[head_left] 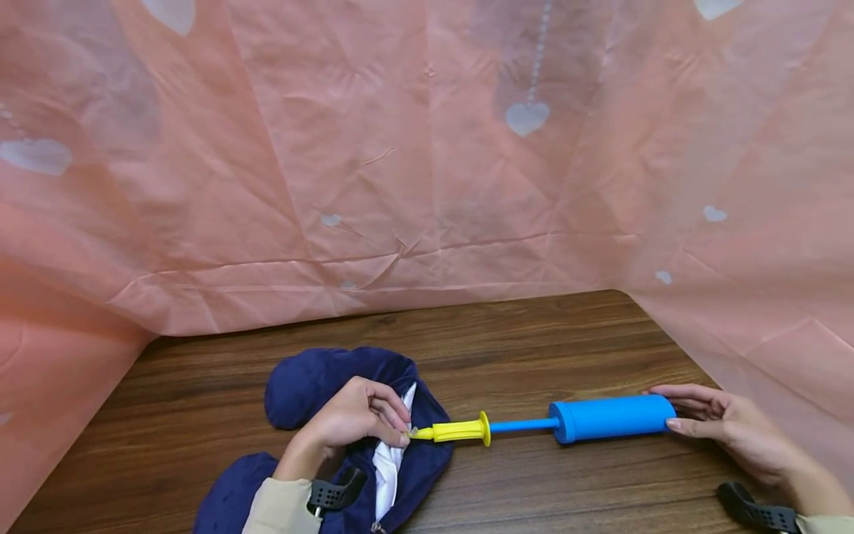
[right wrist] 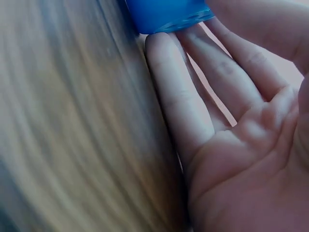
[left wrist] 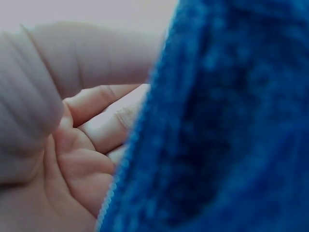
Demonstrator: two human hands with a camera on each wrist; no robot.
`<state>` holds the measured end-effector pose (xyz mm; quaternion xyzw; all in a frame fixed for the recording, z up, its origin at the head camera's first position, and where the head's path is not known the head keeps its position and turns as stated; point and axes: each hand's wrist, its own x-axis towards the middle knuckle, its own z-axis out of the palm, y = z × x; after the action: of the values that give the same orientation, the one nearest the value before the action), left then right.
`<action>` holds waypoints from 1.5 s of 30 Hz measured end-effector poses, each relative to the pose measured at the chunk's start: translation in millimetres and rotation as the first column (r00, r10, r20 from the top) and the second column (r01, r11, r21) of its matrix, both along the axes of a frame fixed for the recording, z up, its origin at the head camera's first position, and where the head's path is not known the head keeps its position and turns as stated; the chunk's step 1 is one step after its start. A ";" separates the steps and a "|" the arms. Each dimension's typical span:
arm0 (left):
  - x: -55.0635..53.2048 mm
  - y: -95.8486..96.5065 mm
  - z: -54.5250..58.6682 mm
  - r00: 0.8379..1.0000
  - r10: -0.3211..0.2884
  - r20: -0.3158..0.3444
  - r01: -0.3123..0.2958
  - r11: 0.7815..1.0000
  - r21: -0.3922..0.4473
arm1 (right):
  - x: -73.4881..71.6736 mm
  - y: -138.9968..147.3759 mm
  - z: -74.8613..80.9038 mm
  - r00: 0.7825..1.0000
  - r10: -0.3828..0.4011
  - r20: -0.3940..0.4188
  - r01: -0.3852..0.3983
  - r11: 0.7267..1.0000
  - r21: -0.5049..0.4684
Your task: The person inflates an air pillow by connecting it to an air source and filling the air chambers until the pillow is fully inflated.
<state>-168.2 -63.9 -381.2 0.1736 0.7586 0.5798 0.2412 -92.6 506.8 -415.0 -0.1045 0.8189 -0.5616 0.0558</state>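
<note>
A navy U-shaped neck pillow (head_left: 427, 463) lies with its zipper open, showing a white inner liner (head_left: 387, 475). My left hand (head_left: 353, 419) reaches over it and pinches a small clear valve at the opening. Into that valve points the yellow nozzle (head_left: 460, 430) of a hand air pump (head_left: 614, 419), whose blue rod is drawn out of the barrel. At the barrel's far right end, my right hand (head_left: 727, 426) holds it between thumb and fingertips. The left wrist view shows blurred navy fabric (left wrist: 231, 121) and zipper teeth, hiding the left fingertips.
Beneath everything is a dark wood-grain table (head_left: 534, 326). A pink curtain (head_left: 427, 163) with white hearts hangs around its back and sides. Each wrist wears a black strap, the left one (head_left: 336, 493) close to the pillow.
</note>
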 end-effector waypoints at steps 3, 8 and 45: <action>0.5 0.3 1.0 1.000 -0.002 0.001 0.002 1.000 0.002 | -1.4 -7.3 -1.3 1.000 0.025 0.004 -0.025 0.998 -0.062; 1.2 -0.2 2.0 1.000 0.000 0.001 0.000 1.000 0.004 | -4.3 -24.3 0.2 0.998 0.067 0.013 -0.066 0.993 -0.094; 2.0 -0.8 1.0 1.000 0.000 -0.013 0.000 1.000 -0.006 | -11.6 -86.1 8.7 0.999 0.030 0.046 -0.032 0.998 0.058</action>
<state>-166.2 -64.8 -380.1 0.1766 0.7618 0.5766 0.2369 -104.2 420.8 -406.3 -0.1030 0.8319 -0.5385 0.0858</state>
